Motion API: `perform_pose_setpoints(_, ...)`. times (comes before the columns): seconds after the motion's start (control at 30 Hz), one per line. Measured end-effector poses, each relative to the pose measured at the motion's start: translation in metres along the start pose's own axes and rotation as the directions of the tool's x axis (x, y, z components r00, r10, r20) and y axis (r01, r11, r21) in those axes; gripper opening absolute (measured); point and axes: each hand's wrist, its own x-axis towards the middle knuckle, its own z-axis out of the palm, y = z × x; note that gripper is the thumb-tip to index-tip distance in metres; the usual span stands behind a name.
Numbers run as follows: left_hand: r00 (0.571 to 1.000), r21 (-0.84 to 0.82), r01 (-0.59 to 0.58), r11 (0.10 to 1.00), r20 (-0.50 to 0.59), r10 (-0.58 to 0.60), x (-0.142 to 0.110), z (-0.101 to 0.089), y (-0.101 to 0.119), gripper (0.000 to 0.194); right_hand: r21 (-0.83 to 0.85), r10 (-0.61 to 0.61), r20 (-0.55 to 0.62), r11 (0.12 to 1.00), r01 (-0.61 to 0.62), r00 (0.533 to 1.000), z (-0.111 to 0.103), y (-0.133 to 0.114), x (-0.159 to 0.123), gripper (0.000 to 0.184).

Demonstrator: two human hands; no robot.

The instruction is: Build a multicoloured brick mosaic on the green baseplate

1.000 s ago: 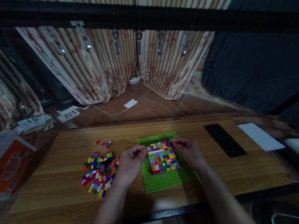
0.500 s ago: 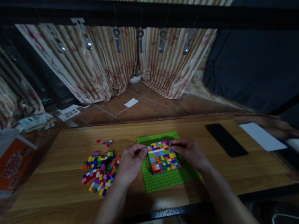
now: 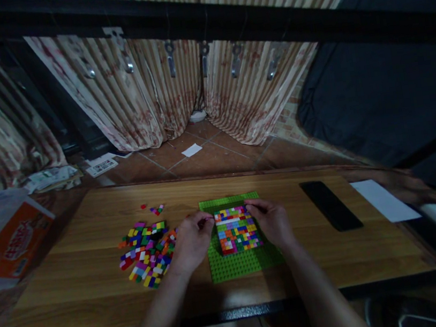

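Meeting at the upper corners of a flat, multicoloured block of studded plastic bricks (image 3: 239, 231), the two hands occupy the centre of the frame. The grip of the left hand (image 3: 191, 238) is pinched, thumb near forefinger, at the upper left corner; whether a small brick lies between the tips cannot be told. The grip of the right hand (image 3: 273, 222) has its fingertips bent to the upper right corner, apparently touching it; whether they grasp anything is likewise unclear.

The step in hand appears to be seating or aligning bricks along the block's upper edge; a next move there would call for light, even pressure and straight rows. The block lies over a bright green, studded plastic baseplate (image 3: 241, 270), whose border shows below it. Its upper edge faces the top of the frame, its sides leaning slightly left as they recede. Nearly square, it shows no certain long axis.

Farther out on the brown, wood-grained bench (image 3: 74, 265), a loose heap of mixed-colour plastic bricks (image 3: 145, 249) lies left of centre. A black, oblong, phone-like slab (image 3: 331, 205) slants at right, near a white, rectangular sheet (image 3: 385, 200).
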Motion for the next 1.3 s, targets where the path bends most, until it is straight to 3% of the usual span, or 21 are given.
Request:
perform_pose_setpoints(0.17, 1.0, 0.024, 0.011, 1.0, 0.014, -0.011, -0.001, 0.002, 0.008, 0.021, -0.108, -0.112, 0.057, 0.987, 0.117, 0.992, -0.003, -0.003, -0.001, 0.027)
perform_pose_setpoints(0.3, 1.0, 0.035, 0.005, 0.999, 0.019, -0.006, -0.001, 0.002, 0.008, 0.022, -0.12, -0.13, 0.084, 0.983, 0.139, 0.988, -0.005, -0.002, -0.001, 0.028)
perform_pose_setpoints(0.87, 1.0, 0.013, 0.002, 1.0, -0.023, -0.002, -0.002, 0.004, 0.009, 0.018, 0.116, 0.093, 0.093, 0.988, -0.103, 0.991, -0.003, 0.0, 0.003, 0.025)
perform_pose_setpoints(1.3, 0.998, 0.041, 0.013, 0.999, -0.062, -0.01, -0.002, 0.007, 0.01, 0.017, 0.06, 0.015, 0.114, 0.998, -0.022, 0.993, -0.001, 0.001, 0.001, 0.021)
